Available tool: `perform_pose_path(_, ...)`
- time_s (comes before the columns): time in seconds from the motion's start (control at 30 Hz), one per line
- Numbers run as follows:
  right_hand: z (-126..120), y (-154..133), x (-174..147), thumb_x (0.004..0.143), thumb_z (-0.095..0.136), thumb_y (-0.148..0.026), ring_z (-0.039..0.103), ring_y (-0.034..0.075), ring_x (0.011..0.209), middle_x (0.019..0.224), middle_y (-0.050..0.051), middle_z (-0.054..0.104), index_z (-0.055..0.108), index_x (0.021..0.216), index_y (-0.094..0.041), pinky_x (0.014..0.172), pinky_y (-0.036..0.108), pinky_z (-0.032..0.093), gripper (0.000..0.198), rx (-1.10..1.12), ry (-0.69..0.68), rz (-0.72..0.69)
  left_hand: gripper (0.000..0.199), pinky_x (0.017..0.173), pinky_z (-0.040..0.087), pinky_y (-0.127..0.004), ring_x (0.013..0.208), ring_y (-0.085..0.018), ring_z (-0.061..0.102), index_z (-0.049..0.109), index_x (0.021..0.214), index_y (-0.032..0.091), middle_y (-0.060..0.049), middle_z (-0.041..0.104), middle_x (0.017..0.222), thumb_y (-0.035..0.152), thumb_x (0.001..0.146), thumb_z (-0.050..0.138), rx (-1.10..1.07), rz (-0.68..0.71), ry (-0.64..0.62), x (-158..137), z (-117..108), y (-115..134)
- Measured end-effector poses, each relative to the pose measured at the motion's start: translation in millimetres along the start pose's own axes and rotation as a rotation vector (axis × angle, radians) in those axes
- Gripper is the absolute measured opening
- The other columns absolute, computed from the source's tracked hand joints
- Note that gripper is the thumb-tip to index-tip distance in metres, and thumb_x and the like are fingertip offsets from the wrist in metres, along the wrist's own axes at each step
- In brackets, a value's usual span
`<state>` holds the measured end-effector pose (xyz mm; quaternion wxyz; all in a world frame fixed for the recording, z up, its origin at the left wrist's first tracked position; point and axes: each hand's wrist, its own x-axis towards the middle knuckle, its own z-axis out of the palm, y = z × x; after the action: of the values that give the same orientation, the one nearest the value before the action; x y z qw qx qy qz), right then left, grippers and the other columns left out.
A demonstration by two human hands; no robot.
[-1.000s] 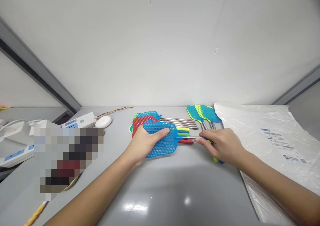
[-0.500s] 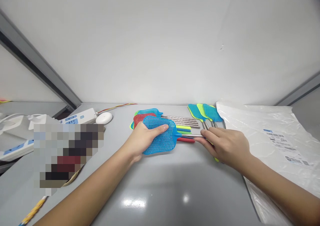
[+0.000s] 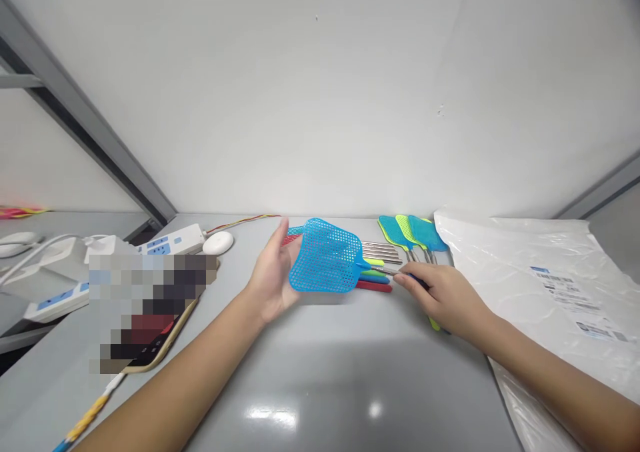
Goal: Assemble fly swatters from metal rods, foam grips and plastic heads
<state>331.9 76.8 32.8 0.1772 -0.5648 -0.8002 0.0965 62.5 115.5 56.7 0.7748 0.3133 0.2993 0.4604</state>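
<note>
A blue fly swatter (image 3: 327,255) lies across the middle, its mesh head to the left and its thin metal shaft pointing right. My right hand (image 3: 440,289) is closed around the shaft near the handle. Beside and partly behind the mesh head is my left hand (image 3: 275,272), palm facing it, with the thumb raised and apart; its other fingers are partly hidden behind the mesh. Under the held swatter, several others show metal shafts (image 3: 381,251) and coloured handles, among them a red handle (image 3: 375,286). Past my right hand lies a group of teal and yellow-green swatters (image 3: 413,231).
A white plastic mailing bag (image 3: 540,292) with a label covers the right side of the grey table (image 3: 320,372). At left are a phone (image 3: 175,325), partly pixelated, a white power strip (image 3: 175,240), a round white device (image 3: 218,242) and a braided cord (image 3: 87,419). A pale wall (image 3: 320,105) stands behind.
My left thumb has come off the front of the blue mesh and the hand has opened behind it. The swatter head has shifted slightly right and up; my right hand still grips its shaft.
</note>
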Motion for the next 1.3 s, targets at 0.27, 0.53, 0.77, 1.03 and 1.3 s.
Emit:
perform_pose_path(0.27, 0.3, 0.0, 0.8, 0.099, 0.035, -0.040, 0.059, 0.016, 0.071, 0.080, 0.000, 0.066, 0.059, 0.087, -0.023, 0.064, 0.028, 0.040, 0.032, 0.080, 0.098, -0.032, 0.041, 0.083, 0.053, -0.046, 0.099, -0.029, 0.065, 0.064, 0.112, 0.019, -0.012, 0.068, 0.113, 0.050, 0.088, 0.053, 0.052, 0.237, -0.010, -6.4, 14.0, -50.7)
perform_pose_path(0.53, 10.2, -7.7, -5.8, 0.099, 0.036, -0.036, 0.065, 0.017, 0.077, 0.092, 0.004, 0.070, 0.061, 0.101, -0.020, 0.063, 0.028, 0.045, 0.029, -0.007, 0.089, -0.186, 0.041, 0.073, 0.050, -0.033, 0.072, -0.019, 0.064, 0.068, 0.084, 0.014, -0.011, 0.073, 0.088, 0.049, 0.092, 0.048, 0.468, 0.253, 0.085, -4.5, 8.6, -71.5)
perform_pose_path(0.77, 15.2, -11.6, -6.2, 0.099, 0.035, -0.032, 0.068, 0.017, 0.077, 0.095, 0.004, 0.072, 0.061, 0.106, -0.020, 0.060, 0.027, 0.047, 0.029, -0.077, 0.130, -0.237, 0.019, 0.063, 0.048, -0.029, 0.059, -0.014, 0.061, 0.059, 0.089, 0.018, -0.003, 0.070, 0.073, 0.037, 0.089, 0.056, 0.351, 0.426, 0.180, -6.1, 13.2, -64.7)
perform_pose_path(1.03, 7.9, -4.6, -7.7, 0.099, 0.036, -0.032, 0.067, 0.018, 0.075, 0.091, 0.003, 0.072, 0.060, 0.102, -0.021, 0.059, 0.027, 0.045, 0.027, -0.088, 0.146, -0.205, 0.016, 0.053, 0.045, -0.025, 0.058, -0.013, 0.061, 0.061, 0.077, 0.016, -0.001, 0.065, 0.072, 0.028, 0.086, 0.058, 0.220, 0.649, 0.371, -0.4, 7.2, -31.0)
perform_pose_path(1.3, 12.8, -1.0, -7.9, 0.099, 0.037, -0.032, 0.067, 0.018, 0.078, 0.094, 0.005, 0.072, 0.061, 0.106, -0.021, 0.062, 0.027, 0.047, 0.027, -0.039, 0.138, -0.224, 0.027, 0.062, 0.044, -0.025, 0.066, -0.012, 0.057, 0.068, 0.090, 0.016, -0.005, 0.068, 0.085, 0.041, 0.087, 0.059, 0.351, 0.448, 0.233, -0.7, 7.6, -39.0)
